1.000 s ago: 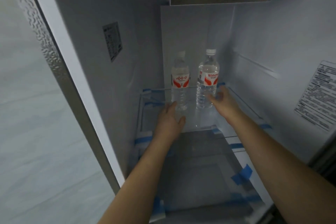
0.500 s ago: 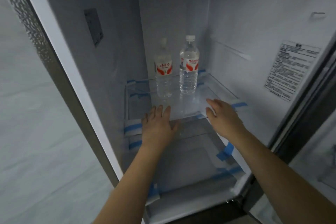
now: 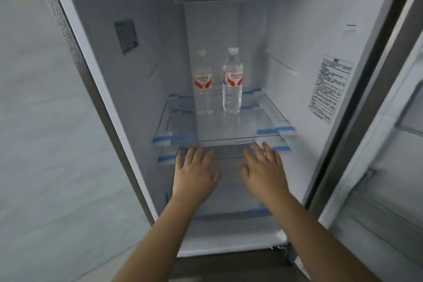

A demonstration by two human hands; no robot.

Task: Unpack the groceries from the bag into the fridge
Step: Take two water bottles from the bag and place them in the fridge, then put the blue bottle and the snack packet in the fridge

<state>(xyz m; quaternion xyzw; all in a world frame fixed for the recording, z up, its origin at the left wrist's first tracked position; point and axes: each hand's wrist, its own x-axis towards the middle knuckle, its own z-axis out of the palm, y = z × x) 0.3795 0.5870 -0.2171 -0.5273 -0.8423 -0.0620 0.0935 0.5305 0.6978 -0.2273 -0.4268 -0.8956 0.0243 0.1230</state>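
Note:
Two clear water bottles with red-and-white labels stand upright side by side at the back of the fridge's glass shelf (image 3: 263,121): the left bottle (image 3: 202,82) and the right bottle (image 3: 232,81), each with a white cap. My left hand (image 3: 195,174) and my right hand (image 3: 265,170) hover flat, palms down, fingers spread, just in front of and below the shelf's front edge. Both hands hold nothing. No grocery bag is in view.
The fridge compartment is white inside, with blue tape on the shelf corners and on a lower shelf (image 3: 229,213). The open fridge door (image 3: 384,167) stands at the right. A pale wall (image 3: 45,144) runs along the left. A sticker (image 3: 329,91) is on the right inner wall.
Both hands have let go of the bottles and drawn back out from the shelf toward me. The bottles stay standing at the back. My view has pulled away from the fridge.

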